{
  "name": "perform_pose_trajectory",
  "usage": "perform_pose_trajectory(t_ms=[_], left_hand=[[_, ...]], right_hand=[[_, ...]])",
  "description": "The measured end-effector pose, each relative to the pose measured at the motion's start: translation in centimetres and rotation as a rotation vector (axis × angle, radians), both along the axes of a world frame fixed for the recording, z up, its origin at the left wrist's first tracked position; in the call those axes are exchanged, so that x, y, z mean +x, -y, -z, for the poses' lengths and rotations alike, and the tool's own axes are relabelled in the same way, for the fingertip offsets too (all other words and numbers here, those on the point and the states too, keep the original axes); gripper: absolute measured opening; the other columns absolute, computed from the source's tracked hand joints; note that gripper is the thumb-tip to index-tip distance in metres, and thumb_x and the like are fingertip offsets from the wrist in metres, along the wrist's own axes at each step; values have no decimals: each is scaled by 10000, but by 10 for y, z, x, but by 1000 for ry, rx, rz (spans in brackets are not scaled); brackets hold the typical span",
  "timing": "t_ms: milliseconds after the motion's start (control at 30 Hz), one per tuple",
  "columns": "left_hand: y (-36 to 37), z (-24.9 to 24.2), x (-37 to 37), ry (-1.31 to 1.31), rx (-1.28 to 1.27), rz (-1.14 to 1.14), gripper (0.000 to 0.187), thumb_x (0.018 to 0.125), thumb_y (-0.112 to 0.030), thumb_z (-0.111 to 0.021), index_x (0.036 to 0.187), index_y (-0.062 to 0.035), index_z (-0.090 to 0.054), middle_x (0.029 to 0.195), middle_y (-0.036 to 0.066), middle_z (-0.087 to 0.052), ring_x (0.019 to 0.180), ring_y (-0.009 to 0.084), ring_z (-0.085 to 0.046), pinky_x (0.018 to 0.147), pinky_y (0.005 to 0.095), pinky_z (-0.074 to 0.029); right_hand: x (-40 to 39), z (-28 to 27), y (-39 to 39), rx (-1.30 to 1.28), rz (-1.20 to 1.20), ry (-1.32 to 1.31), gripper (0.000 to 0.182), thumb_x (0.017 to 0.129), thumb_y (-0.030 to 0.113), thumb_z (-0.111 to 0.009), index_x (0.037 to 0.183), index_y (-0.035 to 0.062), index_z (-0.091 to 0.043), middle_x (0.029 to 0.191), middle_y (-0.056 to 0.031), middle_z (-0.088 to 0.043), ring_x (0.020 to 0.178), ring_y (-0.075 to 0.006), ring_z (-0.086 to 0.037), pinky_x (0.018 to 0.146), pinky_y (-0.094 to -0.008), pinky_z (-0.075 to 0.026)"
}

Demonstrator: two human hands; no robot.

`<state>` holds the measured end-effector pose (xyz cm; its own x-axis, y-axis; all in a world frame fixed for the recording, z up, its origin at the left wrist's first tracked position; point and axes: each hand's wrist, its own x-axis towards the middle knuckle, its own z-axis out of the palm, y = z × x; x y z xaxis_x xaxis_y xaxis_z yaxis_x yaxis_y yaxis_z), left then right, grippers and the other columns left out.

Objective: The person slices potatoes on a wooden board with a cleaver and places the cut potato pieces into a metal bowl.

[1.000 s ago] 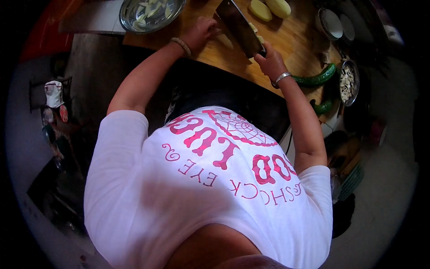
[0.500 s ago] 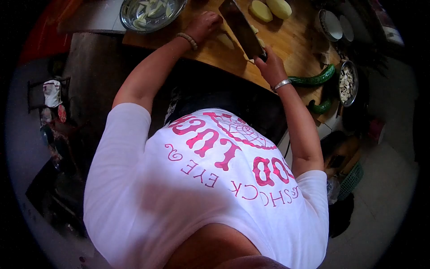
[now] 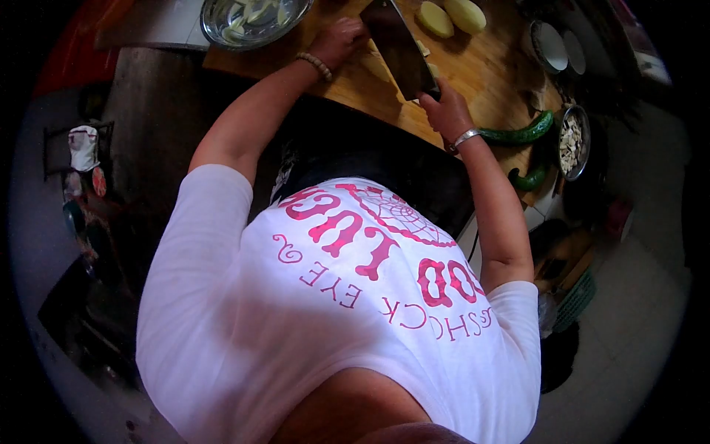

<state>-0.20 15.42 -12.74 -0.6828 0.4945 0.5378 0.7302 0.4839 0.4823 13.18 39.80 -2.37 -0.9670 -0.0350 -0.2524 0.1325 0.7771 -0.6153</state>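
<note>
My right hand [image 3: 446, 109] is closed round the dark handle of a cleaver [image 3: 398, 53]. The cleaver's broad blade stands over a wooden cutting board [image 3: 488, 66], its face turned towards me. My left hand [image 3: 342, 38] is curled on the board, knuckles close to the blade's left side; what its fingers press on is hidden. A pale potato slice [image 3: 376, 66] lies between my left hand and the blade. Small pale pieces peek out along the blade's right edge. Beyond the cleaver rest a cut potato [image 3: 434, 20] and a peeled potato [image 3: 465, 15].
A glass bowl [image 3: 255, 43] with pale pieces in water stands at the upper left. Green cucumbers [image 3: 521, 132] lie by my right wrist. At the right are a metal bowl of chopped pieces [image 3: 571, 140] and white bowls [image 3: 551, 46].
The cleaver's blade has leaned over, so more of its flat face shows. My left hand stays in nearly the same place beside it. The whole view has shifted slightly.
</note>
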Motion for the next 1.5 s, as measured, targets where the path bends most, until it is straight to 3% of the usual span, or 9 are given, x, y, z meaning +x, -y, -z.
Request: perform_pose_trajectory(t_ms=[367,600,833,933,1000,1133,1200,1300,1500], left_hand=[[0,15,-6,-15,-31,12,45,830,-123,-615,858,-93,-598,854,78,-596,904,286,-575,771,392,-489],[3,6,-1,-64,-141,6,69,828,-98,-598,897,-92,-600,940,68,-594,958,281,-560,818,389,-485],[-2,1,-11,-29,-124,52,131,849,-53,-605,979,-41,-617,976,117,-586,945,310,-559,861,419,-479],[-8,-23,-16,78,-361,59,112,873,-71,-583,976,-40,-614,971,124,-585,929,304,-570,824,422,-491],[-11,-51,-10,534,-321,43,100,889,-107,-569,956,-49,-614,968,127,-584,898,303,-586,786,427,-498],[2,-52,-3,203,-546,72,135,912,-166,-538,959,-56,-602,977,124,-582,876,323,-595,754,437,-497],[25,-51,4,103,-283,21,142,910,-165,-533,989,-64,-594,993,126,-580,881,336,-597,741,439,-496],[75,-123,27,121,-286,-222,155,920,-143,-515,1040,-75,-586,1019,129,-579,923,337,-594,761,438,-500],[204,-64,-53,75,-343,-324,140,879,-177,-572,975,-113,-651,1004,97,-607,926,315,-608,783,434,-499]], right_hand=[[-20,-11,13,-101,70,281,314,855,193,-591,1102,1,-565,673,-113,-594,509,-188,-560,475,-351,-463],[-19,-6,2,-213,95,302,377,851,196,-604,1172,10,-536,735,-156,-633,594,-250,-621,556,-377,-506],[-8,-32,-18,60,64,-143,406,842,270,-648,1170,71,-516,902,-208,-669,795,-351,-664,688,-430,-509],[-5,-53,-26,60,50,-169,458,842,261,-652,1234,124,-460,820,-157,-667,702,-319,-660,642,-427,-504],[-1,-72,-24,63,45,-191,459,841,249,-654,1240,128,-460,826,-162,-663,712,-320,-659,645,-427,-504],[4,-90,-21,91,-34,-307,482,830,201,-672,1255,139,-456,893,-176,-661,767,-338,-659,666,-421,-508],[4,-99,-13,167,-91,-355,498,823,189,-682,1263,141,-453,928,-179,-659,788,-343,-657,678,-420,-512],[-7,-116,10,237,-175,-399,517,812,182,-700,1267,144,-456,979,-183,-656,821,-347,-654,696,-422,-521],[-44,-127,94,386,-360,-400,491,792,203,-714,1211,128,-470,970,-175,-654,855,-339,-652,695,-434,-529]])
